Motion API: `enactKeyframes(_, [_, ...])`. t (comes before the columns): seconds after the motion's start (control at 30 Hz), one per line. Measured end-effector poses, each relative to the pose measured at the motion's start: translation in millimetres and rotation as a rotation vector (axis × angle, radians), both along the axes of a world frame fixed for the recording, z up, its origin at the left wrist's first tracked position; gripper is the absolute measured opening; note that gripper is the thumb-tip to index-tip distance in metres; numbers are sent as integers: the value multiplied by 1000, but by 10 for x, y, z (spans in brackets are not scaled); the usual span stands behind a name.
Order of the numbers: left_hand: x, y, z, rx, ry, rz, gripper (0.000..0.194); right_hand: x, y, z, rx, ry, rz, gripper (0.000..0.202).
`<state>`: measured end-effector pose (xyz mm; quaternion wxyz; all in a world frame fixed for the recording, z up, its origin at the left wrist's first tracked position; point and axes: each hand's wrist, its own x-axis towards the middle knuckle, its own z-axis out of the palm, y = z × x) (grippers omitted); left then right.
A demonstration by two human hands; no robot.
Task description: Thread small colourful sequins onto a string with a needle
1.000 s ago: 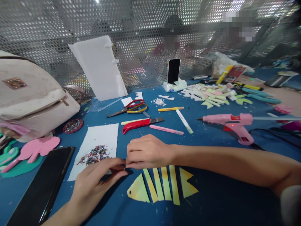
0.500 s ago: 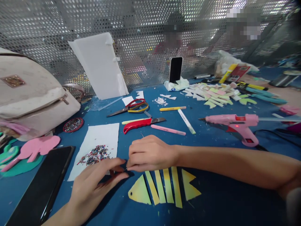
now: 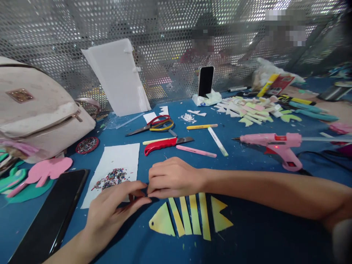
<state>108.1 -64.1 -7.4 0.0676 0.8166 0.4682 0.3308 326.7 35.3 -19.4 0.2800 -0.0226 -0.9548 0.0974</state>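
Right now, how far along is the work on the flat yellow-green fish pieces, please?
Already done, it seems: the yellow-green pointed head piece with its dark eye, four matching strips and the forked tail piece are cut and laid in a row. In hand: the left hand and right hand are close together near them; anything pinched is too small to tell. Left, perhaps: joining, since gaps separate the pieces.

A pale backpack sits at the left edge of the blue tabletop, near a dark phone lying flat. White sheets lean against a perforated metal screen; another phone stands upright.
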Motion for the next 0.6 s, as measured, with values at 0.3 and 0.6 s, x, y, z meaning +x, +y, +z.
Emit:
enactKeyframes(0.3, [75, 159, 66, -81, -258, 79, 14, -6, 85, -8, -526, 173, 45, 9])
enactKeyframes(0.6, [160, 327, 252, -192, -417, 167, 8, -16, 136, 45, -923, 306, -11, 18])
